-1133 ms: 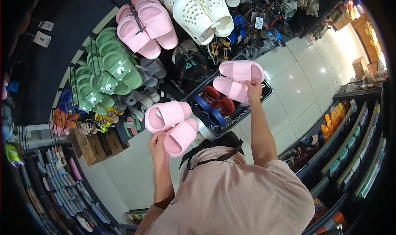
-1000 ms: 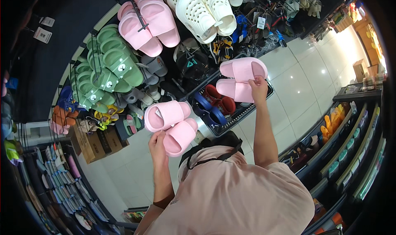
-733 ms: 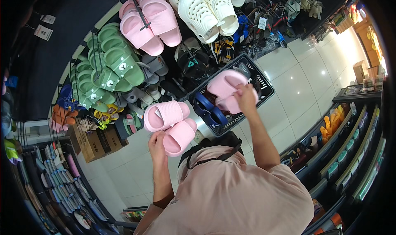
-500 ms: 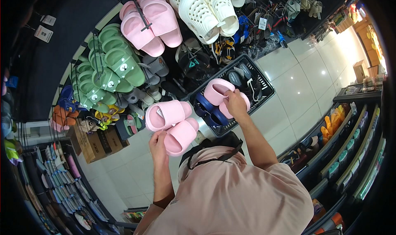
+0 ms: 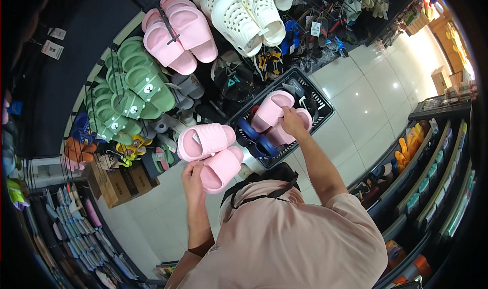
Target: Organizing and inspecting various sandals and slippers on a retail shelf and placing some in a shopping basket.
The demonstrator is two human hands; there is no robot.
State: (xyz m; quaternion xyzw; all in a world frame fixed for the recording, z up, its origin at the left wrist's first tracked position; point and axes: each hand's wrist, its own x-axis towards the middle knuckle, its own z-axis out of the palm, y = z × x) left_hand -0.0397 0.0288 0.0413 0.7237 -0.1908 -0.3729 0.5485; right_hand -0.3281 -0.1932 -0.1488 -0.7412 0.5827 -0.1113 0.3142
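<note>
My left hand (image 5: 193, 181) grips a pair of pink slide sandals (image 5: 219, 167) by the edge, holding them out in front of my body with their footbeds up. My right hand (image 5: 294, 123) is closed on a second pair of pink slides (image 5: 273, 109), over the black shopping basket (image 5: 319, 122). Dark blue slides (image 5: 265, 147) lie in the basket's near left part, partly under that pair. Black footwear (image 5: 301, 87) is at its far end. My right fingertips are partly hidden by the hand.
Hanging on the rack ahead are pink slides (image 5: 189, 27), white clogs (image 5: 239, 25) and green bear-face slides (image 5: 138, 91). A cardboard box (image 5: 119, 185) stands on the tiled floor (image 5: 356, 101) at left. Shelves with orange items (image 5: 406, 149) line the right side.
The right-hand pink slides have dropped slightly lower and deeper into the basket, covering more of the black footwear. The rack has shifted slightly left in view. My left hand keeps its hold.
</note>
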